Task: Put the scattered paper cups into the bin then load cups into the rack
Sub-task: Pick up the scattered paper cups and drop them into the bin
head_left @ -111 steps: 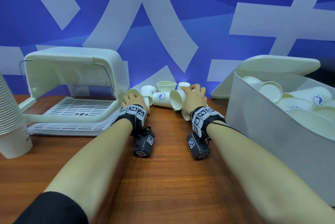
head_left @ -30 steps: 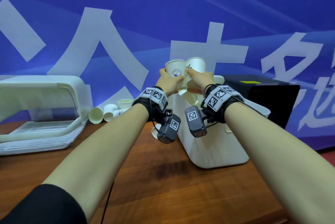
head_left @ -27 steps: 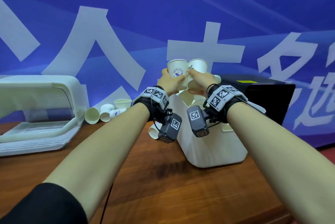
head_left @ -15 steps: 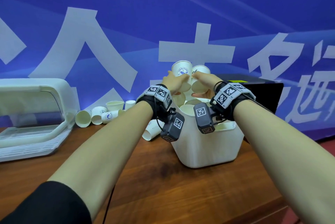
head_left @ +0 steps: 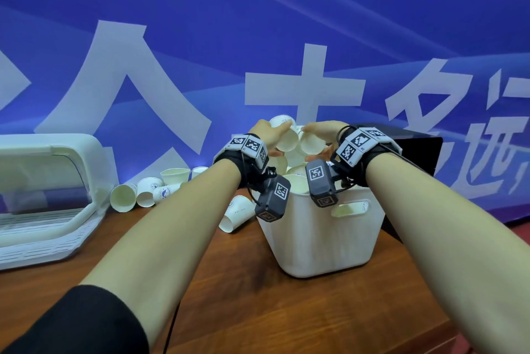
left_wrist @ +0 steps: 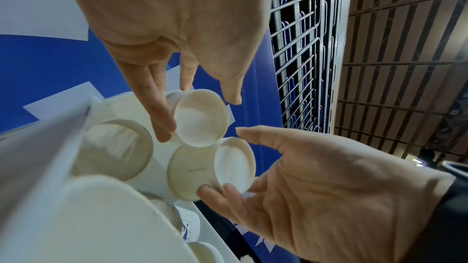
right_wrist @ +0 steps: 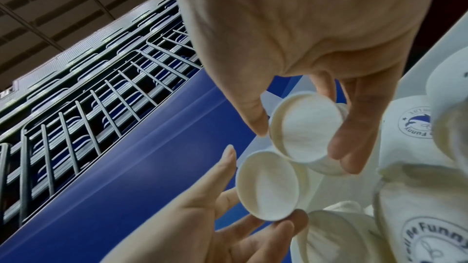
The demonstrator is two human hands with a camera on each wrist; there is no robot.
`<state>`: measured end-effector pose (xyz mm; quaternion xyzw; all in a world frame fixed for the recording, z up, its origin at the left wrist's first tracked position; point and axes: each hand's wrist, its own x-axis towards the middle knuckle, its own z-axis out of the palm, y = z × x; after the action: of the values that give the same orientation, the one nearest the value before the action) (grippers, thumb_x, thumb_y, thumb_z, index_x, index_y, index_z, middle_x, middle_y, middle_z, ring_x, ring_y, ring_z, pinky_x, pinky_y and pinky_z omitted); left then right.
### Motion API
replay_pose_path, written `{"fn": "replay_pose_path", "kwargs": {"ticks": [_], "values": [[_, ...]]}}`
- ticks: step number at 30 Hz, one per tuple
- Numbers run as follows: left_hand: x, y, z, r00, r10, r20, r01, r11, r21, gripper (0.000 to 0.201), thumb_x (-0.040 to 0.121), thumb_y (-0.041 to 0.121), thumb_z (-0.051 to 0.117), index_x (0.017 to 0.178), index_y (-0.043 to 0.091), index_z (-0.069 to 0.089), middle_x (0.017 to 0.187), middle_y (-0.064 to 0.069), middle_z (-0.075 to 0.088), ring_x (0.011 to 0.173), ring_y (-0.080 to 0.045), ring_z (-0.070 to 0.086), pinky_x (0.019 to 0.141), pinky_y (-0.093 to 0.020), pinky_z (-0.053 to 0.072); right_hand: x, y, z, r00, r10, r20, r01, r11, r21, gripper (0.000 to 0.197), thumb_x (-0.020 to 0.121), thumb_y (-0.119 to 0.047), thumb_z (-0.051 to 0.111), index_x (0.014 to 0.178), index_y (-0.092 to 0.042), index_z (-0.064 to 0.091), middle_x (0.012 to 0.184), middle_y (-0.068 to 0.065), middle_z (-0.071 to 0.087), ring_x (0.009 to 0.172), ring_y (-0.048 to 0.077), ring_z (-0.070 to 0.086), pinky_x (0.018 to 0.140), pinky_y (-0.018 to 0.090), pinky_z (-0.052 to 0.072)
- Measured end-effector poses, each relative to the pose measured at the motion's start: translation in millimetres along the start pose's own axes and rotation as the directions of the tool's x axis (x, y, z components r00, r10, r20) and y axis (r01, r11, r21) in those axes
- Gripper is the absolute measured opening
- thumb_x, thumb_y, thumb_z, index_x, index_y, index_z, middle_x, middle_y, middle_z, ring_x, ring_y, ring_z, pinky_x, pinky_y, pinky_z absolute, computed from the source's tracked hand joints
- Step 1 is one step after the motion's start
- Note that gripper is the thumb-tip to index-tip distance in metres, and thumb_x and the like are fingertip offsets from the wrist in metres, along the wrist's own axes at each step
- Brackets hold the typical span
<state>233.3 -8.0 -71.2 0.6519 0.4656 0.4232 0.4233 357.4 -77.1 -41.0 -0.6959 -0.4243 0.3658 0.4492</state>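
Half a second back I had both cups held upright above the bin; now my hands have tipped them mouth-toward-me and dropped lower over the bin (head_left: 321, 242) at centre right of the frame. My left hand (head_left: 268, 131) has its fingers spread, only lightly touching its cup (head_left: 286, 140), and my right hand (head_left: 322, 131) looks equally loose around the second cup (head_left: 311, 143), though I can't tell whether they are already falling. More scattered cups (head_left: 143, 196) wait on the counter (head_left: 258, 310) at middle left, beside the rack (head_left: 43, 204), so binning isn't done.
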Motion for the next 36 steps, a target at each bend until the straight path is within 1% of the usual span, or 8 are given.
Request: {"fn": "replay_pose_path", "kwargs": {"ticks": [4, 6, 11, 15, 18, 23, 27, 36], "values": [[0.9, -3.9, 3.7, 0.998, 0.004, 0.066, -0.010, 0.995, 0.096, 0.060, 0.095, 0.043, 0.051, 0.142, 0.007, 0.039, 0.138, -0.007, 0.045, 0.108, -0.023, 0.061, 0.081, -0.027, 0.056, 4.9, 2.7, -1.4, 1.000, 0.006, 0.018, -0.005, 0.999, -0.039, 0.037, 0.099, -0.023, 0.051, 0.131, -0.006, 0.044, 0.123, 0.017, 0.052, 0.108, 0.034, 0.062, 0.083, 0.036, 0.056], [-1.1, -4.8, 3.8, 0.995, 0.001, 0.101, -0.014, 0.992, 0.124, 0.055, 0.098, 0.042, 0.045, 0.144, 0.013, 0.038, 0.138, -0.006, 0.045, 0.102, -0.022, 0.060, 0.090, -0.030, 0.053, 5.6, 4.7, -0.8, 1.000, 0.009, 0.025, -0.007, 0.998, -0.058, 0.028, 0.100, -0.025, 0.049, 0.122, -0.009, 0.045, 0.116, 0.016, 0.054, 0.090, 0.029, 0.064, 0.069, 0.028, 0.057], [-3.3, -12.3, 3.4, 0.996, 0.052, 0.069, -0.060, 0.991, 0.118, 0.054, 0.095, 0.041, 0.049, 0.138, 0.013, 0.037, 0.118, -0.007, 0.051, 0.090, -0.024, 0.062, 0.093, -0.036, 0.053, 15.6, 13.2, -0.4, 1.000, 0.001, 0.029, 0.001, 0.997, -0.071, 0.041, 0.098, -0.022, 0.050, 0.134, -0.004, 0.044, 0.099, 0.016, 0.056, 0.095, 0.032, 0.057, 0.093, 0.042, 0.045], [-3.2, -20.8, 6.0, 0.996, 0.075, 0.041, -0.082, 0.977, 0.198, 0.065, 0.074, 0.059, 0.053, 0.131, 0.029, 0.050, 0.139, -0.010, 0.040, 0.104, -0.031, 0.064, 0.095, -0.043, 0.051, 14.7, 11.1, 0.1, 1.000, -0.006, 0.009, 0.007, 0.997, -0.074, 0.033, 0.097, -0.022, 0.052, 0.125, -0.005, 0.048, 0.102, 0.016, 0.058, 0.101, 0.035, 0.059, 0.099, 0.047, 0.045], [-10.8, -15.5, 6.2, 0.989, 0.069, 0.128, -0.105, 0.949, 0.296, 0.047, 0.095, 0.047, 0.042, 0.133, 0.021, 0.054, 0.132, -0.008, 0.054, 0.110, -0.030, 0.061, 0.100, -0.041, 0.047, 8.6, 8.6, 2.0, 1.000, -0.010, 0.013, 0.012, 0.989, -0.149, 0.038, 0.098, -0.027, 0.051, 0.128, -0.005, 0.047, 0.111, 0.015, 0.053, 0.110, 0.034, 0.057, 0.097, 0.043, 0.047], [-17.8, -11.4, 7.5, 0.978, -0.027, 0.208, -0.048, 0.936, 0.348, 0.061, 0.100, 0.051, 0.025, 0.136, 0.006, 0.046, 0.127, -0.011, 0.058, 0.102, -0.026, 0.062, 0.102, -0.039, 0.046, 4.2, 5.9, 3.3, 1.000, -0.010, 0.006, 0.012, 0.972, -0.235, 0.044, 0.101, -0.025, 0.046, 0.137, 0.000, 0.044, 0.125, 0.017, 0.054, 0.125, 0.031, 0.053, 0.107, 0.042, 0.040], [-20.0, -9.7, 5.2, 0.986, 0.033, 0.163, -0.085, 0.941, 0.327, 0.052, 0.103, 0.040, 0.022, 0.128, 0.008, 0.055, 0.129, -0.009, 0.055, 0.089, -0.022, 0.058, 0.092, -0.032, 0.046, 1.0, -0.7, 5.7, 0.995, -0.089, -0.049, 0.066, 0.934, -0.351, 0.047, 0.104, -0.024, 0.035, 0.144, 0.001, 0.034, 0.151, 0.017, 0.034, 0.139, 0.030, 0.035, 0.113, 0.036, 0.029], [-12.4, -19.7, -24.6, 1.000, 0.011, 0.012, -0.012, 0.998, 0.058, 0.052, 0.104, 0.037, 0.024, 0.120, 0.005, 0.061, 0.109, -0.006, 0.055, 0.066, -0.011, 0.055, 0.064, -0.022, 0.047, -8.8, -20.4, 35.9, 0.979, -0.199, -0.038, 0.169, 0.904, -0.392, 0.045, 0.102, -0.028, 0.038, 0.139, -0.002, 0.043, 0.144, 0.012, 0.045, 0.130, 0.028, 0.046, 0.104, 0.036, 0.038]]}}
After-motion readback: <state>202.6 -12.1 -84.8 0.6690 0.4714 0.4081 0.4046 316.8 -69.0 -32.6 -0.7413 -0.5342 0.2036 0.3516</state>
